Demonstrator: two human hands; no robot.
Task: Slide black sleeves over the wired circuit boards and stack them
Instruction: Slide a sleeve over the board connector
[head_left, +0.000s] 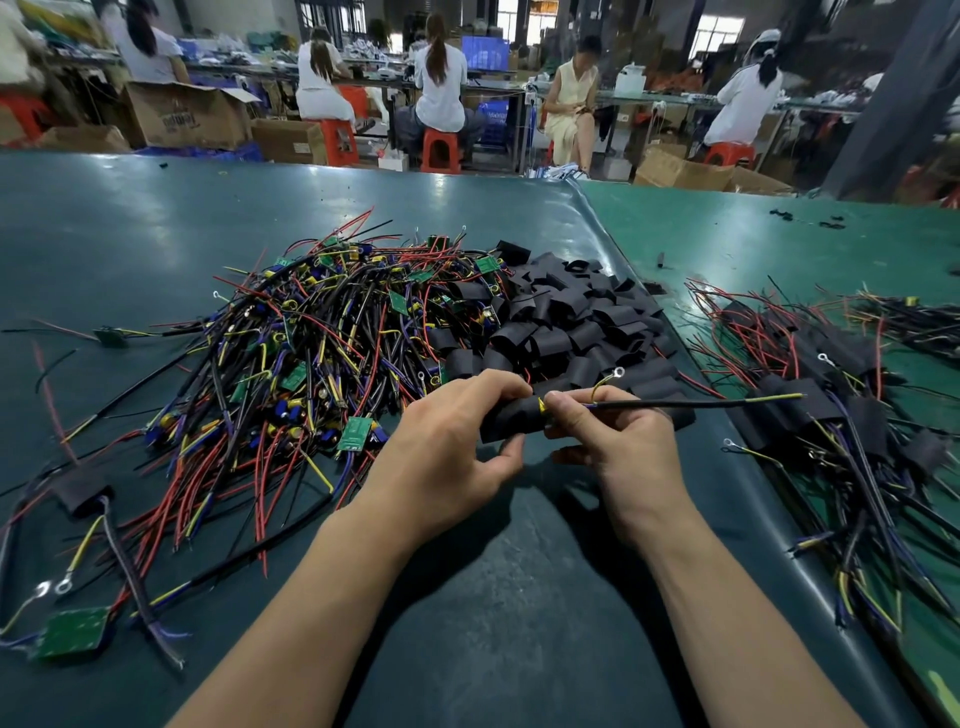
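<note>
My left hand (452, 436) grips a black sleeve (511, 422) just above the mat, fingers curled over its top and thumb under it. My right hand (608, 431) pinches the black wire bundle (691, 404) that comes out of the sleeve's right end and runs off to the right; a yellow wire with a ring terminal (618, 372) curls up from it. The board inside the sleeve is hidden. A big heap of unsleeved wired green boards (322, 343) lies ahead to the left. Loose black sleeves (566, 322) are piled ahead. Sleeved boards with wires (810, 395) lie stacked at the right.
A dark green mat (493, 597) covers the table. A single sleeved board (83, 491) and a bare green board (72, 631) lie at the near left. Small black scraps (810, 218) sit far right. Beyond the table's far edge, several people sit on red stools among cardboard boxes.
</note>
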